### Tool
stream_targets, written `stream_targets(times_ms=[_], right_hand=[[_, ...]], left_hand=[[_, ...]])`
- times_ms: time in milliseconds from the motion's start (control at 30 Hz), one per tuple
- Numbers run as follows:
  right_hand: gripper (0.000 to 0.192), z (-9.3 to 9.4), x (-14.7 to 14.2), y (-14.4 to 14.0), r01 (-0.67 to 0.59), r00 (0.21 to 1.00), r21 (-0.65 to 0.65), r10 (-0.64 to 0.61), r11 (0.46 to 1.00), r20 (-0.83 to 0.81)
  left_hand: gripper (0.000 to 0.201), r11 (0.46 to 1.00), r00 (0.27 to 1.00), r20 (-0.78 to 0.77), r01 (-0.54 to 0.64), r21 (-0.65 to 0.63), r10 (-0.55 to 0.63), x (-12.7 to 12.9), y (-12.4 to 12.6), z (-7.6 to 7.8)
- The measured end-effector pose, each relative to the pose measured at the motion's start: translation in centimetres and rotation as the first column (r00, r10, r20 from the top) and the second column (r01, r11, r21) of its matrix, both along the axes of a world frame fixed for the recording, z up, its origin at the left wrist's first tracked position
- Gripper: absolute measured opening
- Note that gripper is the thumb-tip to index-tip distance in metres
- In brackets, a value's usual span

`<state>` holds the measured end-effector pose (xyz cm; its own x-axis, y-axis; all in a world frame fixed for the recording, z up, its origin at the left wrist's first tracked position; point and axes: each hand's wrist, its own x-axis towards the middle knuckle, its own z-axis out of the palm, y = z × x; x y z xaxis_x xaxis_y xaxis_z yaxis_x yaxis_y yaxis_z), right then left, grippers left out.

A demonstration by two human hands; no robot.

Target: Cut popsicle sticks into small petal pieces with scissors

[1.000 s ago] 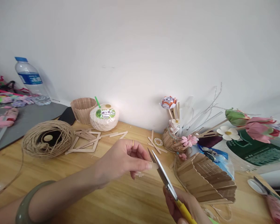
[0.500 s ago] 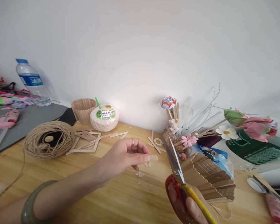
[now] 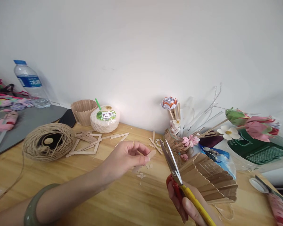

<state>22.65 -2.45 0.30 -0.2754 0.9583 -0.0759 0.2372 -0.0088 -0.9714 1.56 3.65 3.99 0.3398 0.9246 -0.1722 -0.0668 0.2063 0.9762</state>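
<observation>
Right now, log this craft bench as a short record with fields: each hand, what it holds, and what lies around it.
left hand: pinches a short wooden stick piece at the fingertips, above the table
right hand: grips scissors with red and yellow handles, blades up and slightly parted, apart from the stick piece
under the left hand: small wood offcuts on the wooden table
beside the scissors: scalloped stick basket
far left: twine roll, water bottle
by the wall: coconut drink with a green straw
</observation>
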Motion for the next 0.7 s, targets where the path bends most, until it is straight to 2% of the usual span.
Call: stream_targets(times_ms=[167, 367, 700], right_hand=[[0.047, -0.63, 0.3, 0.35, -0.05, 0.997, -0.021, 0.048, 0.999, -0.067], [0.045, -0.47, 0.56, 0.53, -0.04, 0.995, 0.024, 0.042, 0.999, -0.096], [0.041, -0.75, 0.88, 0.45, -0.016, 0.999, -0.039, 0.015, 0.999, -0.03]], left_hand=[[0.013, 1.0, 1.0, 0.002, 0.008, -0.013, -0.007, 0.08, 0.09, -0.31], [0.015, 0.997, 1.0, 0.01, 0.0, -0.072, 0.0, 0.08, 0.14, -0.35], [0.016, 0.996, 0.998, 0.056, -0.022, -0.091, 0.027, 0.21, 0.17, -0.83]])
